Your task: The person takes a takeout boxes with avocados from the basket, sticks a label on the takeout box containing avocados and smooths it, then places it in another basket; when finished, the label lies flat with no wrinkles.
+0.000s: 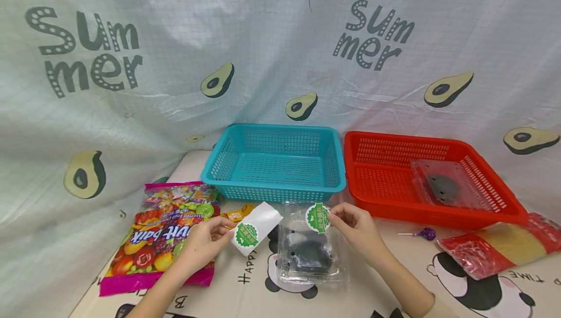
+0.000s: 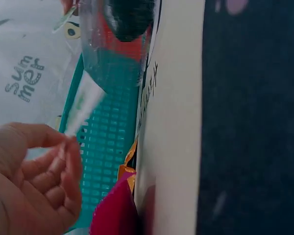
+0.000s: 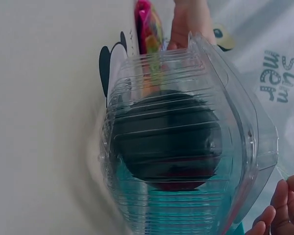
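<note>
My left hand [image 1: 206, 242] pinches a white paper strip [image 1: 266, 215] that carries a round green sticker [image 1: 246, 235]. In the left wrist view the strip [image 2: 85, 104] stands up from thumb and fingertips. Between thumb and finger, my right hand [image 1: 357, 230] holds another round green-and-white sticker [image 1: 316, 217] by its right edge. That sticker overlaps the far part of a clear plastic clamshell box [image 1: 291, 275]. A dark round item [image 3: 166, 142] lies inside the box, seen through its ribbed wall in the right wrist view.
Behind stand a teal basket [image 1: 273, 190] and a red basket [image 1: 372, 206], the latter holding a similar clear box [image 1: 471, 181]. A fruit candy bag [image 1: 144, 259] and an orange wrapper [image 1: 236, 214] lie left. Right are a purple lollipop [image 1: 427, 233] and a red-and-yellow packet [image 1: 504, 245].
</note>
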`<move>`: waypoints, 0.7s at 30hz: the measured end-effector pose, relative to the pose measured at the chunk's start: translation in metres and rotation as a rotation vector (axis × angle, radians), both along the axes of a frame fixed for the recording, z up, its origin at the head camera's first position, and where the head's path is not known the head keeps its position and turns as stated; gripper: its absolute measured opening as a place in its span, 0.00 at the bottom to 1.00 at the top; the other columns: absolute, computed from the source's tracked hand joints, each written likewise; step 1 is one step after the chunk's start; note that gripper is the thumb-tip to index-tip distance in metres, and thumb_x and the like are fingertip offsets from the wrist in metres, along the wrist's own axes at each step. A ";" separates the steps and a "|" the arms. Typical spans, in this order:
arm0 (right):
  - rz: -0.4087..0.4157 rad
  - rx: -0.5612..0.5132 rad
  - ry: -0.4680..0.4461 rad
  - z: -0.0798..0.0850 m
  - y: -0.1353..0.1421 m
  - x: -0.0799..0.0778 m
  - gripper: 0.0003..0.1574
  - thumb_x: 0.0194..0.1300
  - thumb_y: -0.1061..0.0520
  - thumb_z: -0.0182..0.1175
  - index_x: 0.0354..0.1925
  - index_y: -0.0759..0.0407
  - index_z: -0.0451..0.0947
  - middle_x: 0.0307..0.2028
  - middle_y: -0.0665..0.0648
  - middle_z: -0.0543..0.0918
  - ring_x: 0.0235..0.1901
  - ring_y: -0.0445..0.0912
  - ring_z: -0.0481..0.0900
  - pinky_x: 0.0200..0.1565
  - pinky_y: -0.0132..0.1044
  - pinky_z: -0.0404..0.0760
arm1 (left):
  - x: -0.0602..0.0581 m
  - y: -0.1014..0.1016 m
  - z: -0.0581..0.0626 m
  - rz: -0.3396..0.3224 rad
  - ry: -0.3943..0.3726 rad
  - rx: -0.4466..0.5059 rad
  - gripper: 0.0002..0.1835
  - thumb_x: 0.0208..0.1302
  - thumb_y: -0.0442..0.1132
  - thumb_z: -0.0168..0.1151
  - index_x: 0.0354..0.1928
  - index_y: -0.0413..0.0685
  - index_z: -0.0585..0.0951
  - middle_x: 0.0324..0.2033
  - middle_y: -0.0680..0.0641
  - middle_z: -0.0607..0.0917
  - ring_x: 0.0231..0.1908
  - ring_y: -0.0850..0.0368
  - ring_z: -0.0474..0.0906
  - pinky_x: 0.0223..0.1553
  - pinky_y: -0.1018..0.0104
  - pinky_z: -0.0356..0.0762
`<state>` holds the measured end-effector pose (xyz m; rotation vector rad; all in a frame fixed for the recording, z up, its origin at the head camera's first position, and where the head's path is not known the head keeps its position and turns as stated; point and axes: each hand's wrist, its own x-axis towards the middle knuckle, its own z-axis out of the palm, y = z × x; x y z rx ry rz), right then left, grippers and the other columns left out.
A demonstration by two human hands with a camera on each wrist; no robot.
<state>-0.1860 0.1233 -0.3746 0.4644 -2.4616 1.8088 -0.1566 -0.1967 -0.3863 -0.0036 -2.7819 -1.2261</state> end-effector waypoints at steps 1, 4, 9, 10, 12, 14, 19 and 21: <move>0.000 -0.001 -0.005 0.000 0.000 0.000 0.10 0.57 0.53 0.59 0.32 0.60 0.76 0.25 0.57 0.76 0.26 0.51 0.72 0.26 0.30 0.74 | 0.001 -0.002 -0.002 0.011 -0.012 -0.028 0.05 0.52 0.36 0.63 0.33 0.50 0.80 0.23 0.55 0.80 0.26 0.64 0.75 0.29 0.73 0.74; -0.003 -0.001 -0.016 -0.001 0.000 -0.001 0.10 0.58 0.53 0.59 0.32 0.60 0.76 0.25 0.57 0.77 0.27 0.55 0.72 0.27 0.32 0.74 | 0.003 -0.008 -0.006 0.020 -0.030 -0.124 0.06 0.52 0.37 0.62 0.33 0.52 0.81 0.26 0.54 0.81 0.29 0.63 0.76 0.31 0.69 0.74; -0.006 0.001 -0.019 -0.003 0.000 -0.003 0.09 0.58 0.54 0.59 0.31 0.60 0.76 0.26 0.59 0.78 0.28 0.57 0.73 0.28 0.34 0.76 | 0.003 -0.012 -0.005 -0.019 -0.003 -0.244 0.08 0.52 0.39 0.62 0.36 0.51 0.81 0.41 0.49 0.81 0.41 0.55 0.74 0.40 0.58 0.73; -0.005 0.001 -0.019 -0.004 0.000 -0.003 0.09 0.58 0.54 0.59 0.31 0.60 0.76 0.26 0.60 0.78 0.28 0.57 0.74 0.29 0.35 0.76 | 0.002 -0.011 -0.004 -0.023 0.005 -0.254 0.09 0.52 0.39 0.62 0.37 0.51 0.81 0.42 0.48 0.80 0.40 0.54 0.73 0.39 0.57 0.73; -0.004 0.002 -0.016 -0.004 0.001 -0.004 0.10 0.58 0.54 0.59 0.31 0.60 0.76 0.25 0.60 0.78 0.28 0.57 0.75 0.29 0.36 0.77 | -0.001 -0.005 0.000 -0.043 0.028 -0.250 0.09 0.52 0.39 0.62 0.37 0.51 0.82 0.41 0.49 0.79 0.41 0.53 0.73 0.41 0.55 0.73; 0.000 0.007 -0.019 -0.004 0.001 -0.005 0.10 0.58 0.53 0.59 0.31 0.59 0.76 0.25 0.60 0.79 0.28 0.55 0.76 0.30 0.36 0.77 | -0.004 0.004 0.005 -0.080 0.068 -0.242 0.09 0.52 0.39 0.63 0.37 0.51 0.82 0.40 0.50 0.80 0.43 0.53 0.73 0.44 0.54 0.73; 0.034 0.007 -0.042 -0.002 0.000 -0.003 0.11 0.58 0.52 0.59 0.32 0.59 0.75 0.25 0.57 0.80 0.28 0.50 0.77 0.30 0.36 0.77 | -0.012 0.039 0.019 -0.214 0.167 -0.171 0.08 0.53 0.39 0.62 0.37 0.52 0.81 0.38 0.53 0.80 0.42 0.56 0.74 0.39 0.61 0.75; 0.050 0.000 -0.051 -0.001 -0.001 -0.002 0.10 0.58 0.53 0.59 0.32 0.60 0.75 0.25 0.58 0.81 0.28 0.51 0.78 0.30 0.36 0.77 | -0.016 0.054 0.025 -0.275 0.185 -0.126 0.09 0.56 0.41 0.60 0.39 0.53 0.80 0.38 0.55 0.80 0.40 0.59 0.75 0.36 0.64 0.75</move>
